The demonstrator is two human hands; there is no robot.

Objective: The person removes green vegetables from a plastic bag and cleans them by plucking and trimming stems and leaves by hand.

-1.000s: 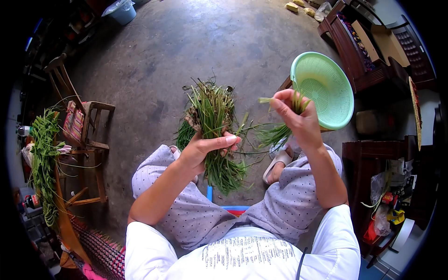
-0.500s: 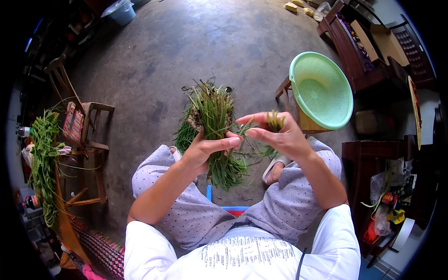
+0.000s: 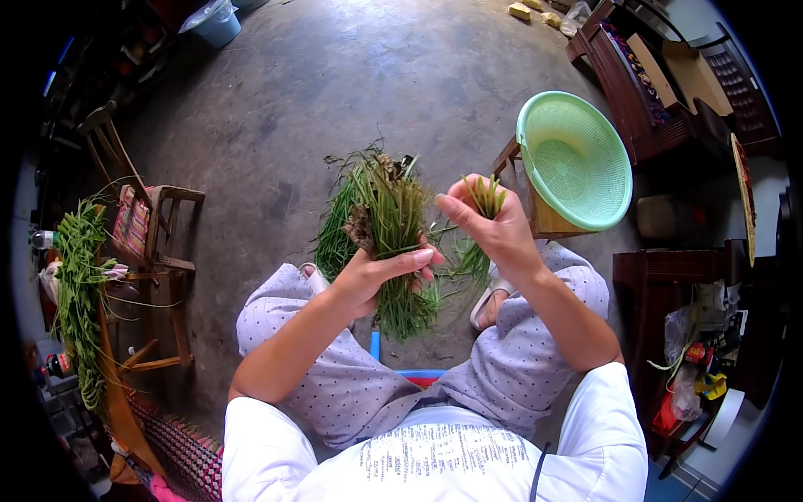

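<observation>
A thick bunch of grass-like greens (image 3: 398, 219), likely chives, is wrapped in my left hand (image 3: 386, 272). Brown, dry-looking matter clings to its upper end, while the green leaf tips hang below my fingers. My right hand (image 3: 493, 224) is closed around a smaller bundle of greens (image 3: 478, 259). Its pale cut-looking ends stick up above the fingers, and the leaves droop beneath the palm. The two hands are apart, with the right one further right and slightly higher. More greens (image 3: 335, 238) lie on the floor behind the held bunch, partly hidden by it.
A light green plastic basket (image 3: 615, 171) rests tilted on a wooden stool (image 3: 552, 222) at the right. Leafy greens (image 3: 79, 301) lie over a wooden surface at left, near a wooden chair (image 3: 159, 197). A blue bucket (image 3: 219, 29) stands far back.
My right hand has drawn away from the large bunch, up and to the right, keeping its small bundle. The left hand stays nearly in place, its bunch turned slightly.
</observation>
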